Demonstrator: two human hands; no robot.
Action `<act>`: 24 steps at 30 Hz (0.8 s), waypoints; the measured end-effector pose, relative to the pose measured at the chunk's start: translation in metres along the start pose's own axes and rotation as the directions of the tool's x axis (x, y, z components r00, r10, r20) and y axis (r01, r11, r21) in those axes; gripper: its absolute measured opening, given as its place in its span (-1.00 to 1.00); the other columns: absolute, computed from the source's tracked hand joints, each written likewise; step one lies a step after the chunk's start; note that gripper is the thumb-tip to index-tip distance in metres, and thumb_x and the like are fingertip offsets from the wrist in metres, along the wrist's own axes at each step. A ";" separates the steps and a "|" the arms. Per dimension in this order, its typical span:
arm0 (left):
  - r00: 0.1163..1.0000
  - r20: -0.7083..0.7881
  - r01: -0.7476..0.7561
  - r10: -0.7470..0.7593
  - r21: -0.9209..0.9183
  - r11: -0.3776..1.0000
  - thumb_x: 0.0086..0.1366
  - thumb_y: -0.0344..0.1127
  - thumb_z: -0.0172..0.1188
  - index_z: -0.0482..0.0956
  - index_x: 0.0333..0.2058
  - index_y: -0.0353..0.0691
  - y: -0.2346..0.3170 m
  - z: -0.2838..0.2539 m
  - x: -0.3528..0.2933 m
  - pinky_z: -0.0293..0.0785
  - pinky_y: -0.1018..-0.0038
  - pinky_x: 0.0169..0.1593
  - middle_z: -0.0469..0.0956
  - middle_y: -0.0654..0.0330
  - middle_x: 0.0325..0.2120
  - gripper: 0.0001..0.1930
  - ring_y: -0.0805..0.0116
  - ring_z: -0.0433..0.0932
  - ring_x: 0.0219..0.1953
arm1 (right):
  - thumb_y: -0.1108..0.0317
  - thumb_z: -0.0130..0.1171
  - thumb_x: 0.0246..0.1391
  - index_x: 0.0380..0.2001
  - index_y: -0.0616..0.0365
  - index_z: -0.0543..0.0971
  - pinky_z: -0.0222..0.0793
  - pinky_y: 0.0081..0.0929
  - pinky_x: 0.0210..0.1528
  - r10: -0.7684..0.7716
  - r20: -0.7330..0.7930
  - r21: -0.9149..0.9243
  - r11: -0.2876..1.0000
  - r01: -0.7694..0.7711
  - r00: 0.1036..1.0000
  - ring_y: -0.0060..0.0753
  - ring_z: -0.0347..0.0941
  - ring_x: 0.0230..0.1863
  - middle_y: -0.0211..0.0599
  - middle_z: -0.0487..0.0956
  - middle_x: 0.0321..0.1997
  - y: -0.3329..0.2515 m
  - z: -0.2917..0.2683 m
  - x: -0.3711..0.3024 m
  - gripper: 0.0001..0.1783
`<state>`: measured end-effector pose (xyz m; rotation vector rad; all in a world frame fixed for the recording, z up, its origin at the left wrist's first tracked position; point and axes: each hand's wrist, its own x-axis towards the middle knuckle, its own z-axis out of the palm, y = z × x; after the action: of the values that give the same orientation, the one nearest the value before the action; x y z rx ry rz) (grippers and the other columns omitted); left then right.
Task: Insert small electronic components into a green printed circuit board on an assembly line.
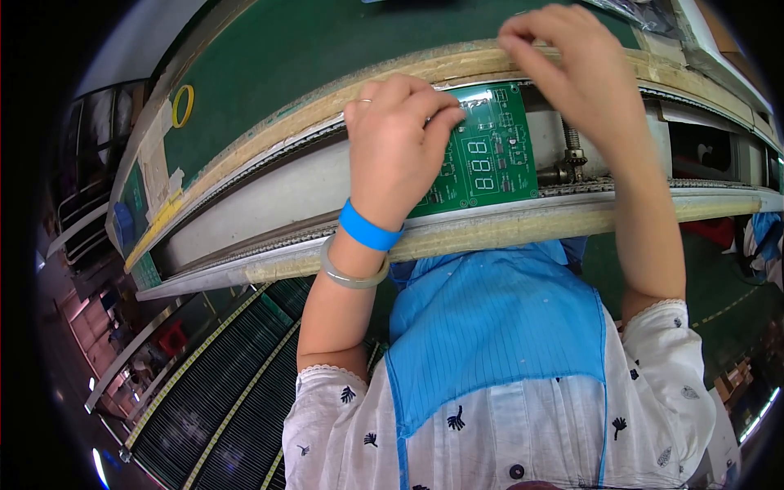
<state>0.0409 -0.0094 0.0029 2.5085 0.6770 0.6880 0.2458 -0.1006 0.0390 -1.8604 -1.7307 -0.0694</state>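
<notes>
A green circuit board (500, 186) with white printed outlines of digit displays lies across the two rails of a conveyor in front of me. My left hand (400, 135) is over the board's left part and hides it. Its thumb and fingertips are drawn together near the board's far edge, at a tiny part too small to name. My right hand (576, 61) is raised beyond the board's far right corner, above the far rail. Its thumb and forefinger curl together, and whatever they hold is too small to make out.
The conveyor's near rail (286, 265) and taped far ledge (269, 131) run left to right. A yellow tape ring (183, 106) lies on the green bench top (327, 49) at the far left. Slotted black racks (204, 392) stand at lower left. A threaded shaft (574, 151) shows between the rails.
</notes>
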 end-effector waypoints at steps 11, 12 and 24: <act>0.984 -0.177 0.039 0.018 0.316 0.948 0.16 -0.24 0.15 0.72 -0.43 -0.15 -0.033 -0.012 0.133 0.47 0.05 -0.16 0.65 -0.02 -0.39 -0.81 -0.06 0.57 -0.24 | 0.29 0.18 -0.03 -0.38 0.18 0.69 0.37 -0.07 0.00 0.023 0.260 -0.173 0.985 0.023 0.965 0.01 0.53 -0.13 -0.10 0.67 -0.30 0.006 -0.005 0.124 -0.78; 0.987 -0.160 0.059 0.005 0.392 0.918 0.16 -0.25 0.15 0.72 -0.43 -0.16 -0.043 -0.010 0.141 0.47 0.04 -0.16 0.65 -0.03 -0.38 -0.81 -0.07 0.57 -0.24 | 0.29 0.17 -0.03 -0.39 0.15 0.70 0.35 0.00 0.00 -0.008 0.362 -0.017 1.000 0.015 0.932 -0.01 0.52 -0.09 -0.12 0.67 -0.28 0.003 -0.007 0.130 -0.79; 0.995 -0.099 0.050 -0.012 0.393 0.918 0.12 -0.26 0.20 0.75 -0.41 -0.09 -0.045 0.013 0.158 0.47 0.04 -0.15 0.65 -0.03 -0.43 -0.84 -0.08 0.59 -0.25 | 0.28 0.19 -0.06 -0.45 0.04 0.72 0.29 0.06 -0.04 0.111 0.055 -0.448 0.891 -0.075 0.992 -0.03 0.56 -0.07 -0.10 0.68 -0.31 0.022 0.055 0.125 -0.83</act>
<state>0.1522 0.1100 0.0233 2.8354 0.9735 0.7220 0.2662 0.0363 0.0384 -2.2990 -1.7831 -0.3903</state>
